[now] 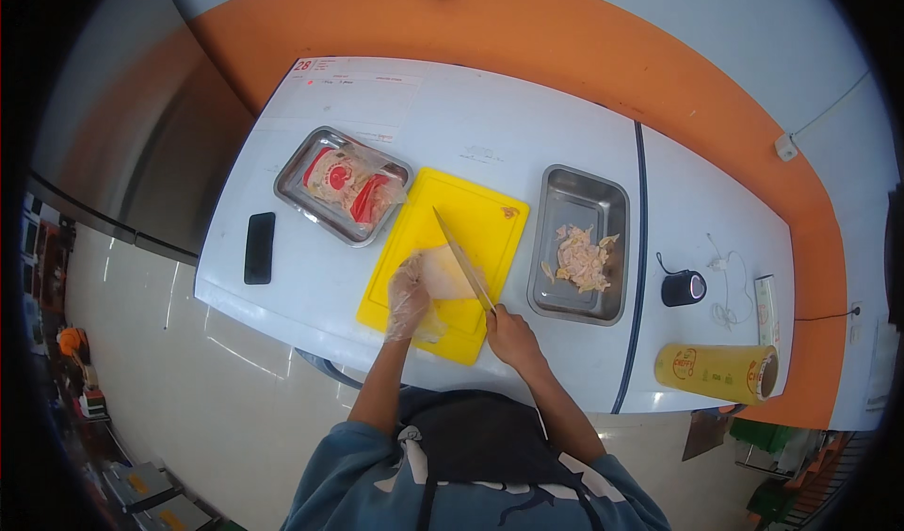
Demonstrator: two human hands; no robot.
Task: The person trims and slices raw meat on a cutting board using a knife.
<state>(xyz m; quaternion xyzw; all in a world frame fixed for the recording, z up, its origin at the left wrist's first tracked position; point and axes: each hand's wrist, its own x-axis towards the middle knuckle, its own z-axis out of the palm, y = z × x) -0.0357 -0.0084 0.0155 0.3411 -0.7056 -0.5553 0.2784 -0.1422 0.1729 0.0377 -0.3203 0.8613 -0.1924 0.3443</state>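
A pale, flat piece of raw meat, possibly chicken [443,274], lies on a yellow cutting board [434,203]. My left hand [409,299], in a clear plastic glove, grips its left side with the fingers curled in. Bare, my right hand [514,335] holds a long kitchen knife [461,259] by the handle, which the fingers hide. The blade crosses over the meat and points to the far left; whether it has cut in, I cannot tell. A small scrap [508,212] sits in the board's far right corner.
Right of the board stands a steel tray [561,305] with pale meat strips [585,258]. Another steel tray [311,210], at left, holds a printed plastic food bag [346,183]. Around them are a phone [260,248], a small speaker [683,288], a cable [731,294] and a yellow wrap roll [713,372].
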